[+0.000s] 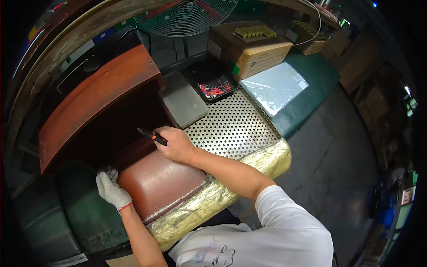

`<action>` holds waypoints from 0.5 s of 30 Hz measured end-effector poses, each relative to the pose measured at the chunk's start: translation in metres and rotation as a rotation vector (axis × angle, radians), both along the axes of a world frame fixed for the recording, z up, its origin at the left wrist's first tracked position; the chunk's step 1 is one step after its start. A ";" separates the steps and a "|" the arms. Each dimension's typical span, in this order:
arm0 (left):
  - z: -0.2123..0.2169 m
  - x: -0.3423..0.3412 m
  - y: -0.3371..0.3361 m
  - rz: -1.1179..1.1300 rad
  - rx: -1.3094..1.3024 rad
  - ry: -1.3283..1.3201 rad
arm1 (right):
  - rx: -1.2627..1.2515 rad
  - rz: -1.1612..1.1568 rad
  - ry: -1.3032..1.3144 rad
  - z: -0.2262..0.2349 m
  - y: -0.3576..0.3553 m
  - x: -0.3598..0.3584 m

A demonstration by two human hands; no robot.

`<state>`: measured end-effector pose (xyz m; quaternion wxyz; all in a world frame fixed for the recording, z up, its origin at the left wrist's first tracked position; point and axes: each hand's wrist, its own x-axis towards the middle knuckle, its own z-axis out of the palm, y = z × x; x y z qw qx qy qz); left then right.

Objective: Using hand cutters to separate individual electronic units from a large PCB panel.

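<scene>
two hands at work on one brown leather panel (162, 182), smooth, slightly domed, with rounded corners, lying at the near left end of the bench (307, 95) on one pad wrapped in crinkled yellowish film (213, 202). left hand (111, 189), in one white knit glove with a red cuff thread, curled over the panel's left edge, fingers bent around it and gripping. right hand (178, 144), bare, closed around one thin tool (151, 135) with an orange and black handle and dark tip, resting at the panel's far edge, tip pointing left past it. beyond the panel, one bigger curved brown leather piece (95, 100), arched like a hood, dark beneath. right of the panel, one perforated metal sheet (233, 127), flat, shiny, with even rows of small round holes. past the sheet from the panel, one grey rectangular block (182, 102), matte, and one black tray (213, 82) holding red and dark wires, too many and too tangled to count. farther from the panel, one cardboard box (249, 49) with a stack of yellowish strips on top, a second, smaller cardboard box (309, 38) beyond it, and one shiny plastic-wrapped flat pack (275, 86) on the green bench top. farthest back from the panel, one round wire-guard fan (191, 15). left of the panel, dark green padding (84, 213), scuffed.
</scene>
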<state>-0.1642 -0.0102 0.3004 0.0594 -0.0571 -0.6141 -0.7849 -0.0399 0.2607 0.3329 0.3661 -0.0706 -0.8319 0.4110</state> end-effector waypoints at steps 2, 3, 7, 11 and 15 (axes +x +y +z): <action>0.003 0.003 0.003 -0.005 -0.017 -0.005 | -0.013 -0.018 -0.002 0.001 0.003 -0.001; 0.010 0.007 0.008 0.030 -0.195 0.062 | -0.097 -0.024 -0.026 0.001 0.005 -0.002; 0.019 0.021 0.020 0.096 -0.667 0.245 | -0.286 -0.038 -0.069 0.003 0.007 -0.003; 0.013 0.024 0.023 0.037 -0.958 0.348 | -0.328 -0.042 -0.061 0.004 0.005 -0.003; 0.013 0.025 0.023 -0.074 -1.155 0.433 | -0.333 -0.052 -0.049 0.002 0.006 -0.003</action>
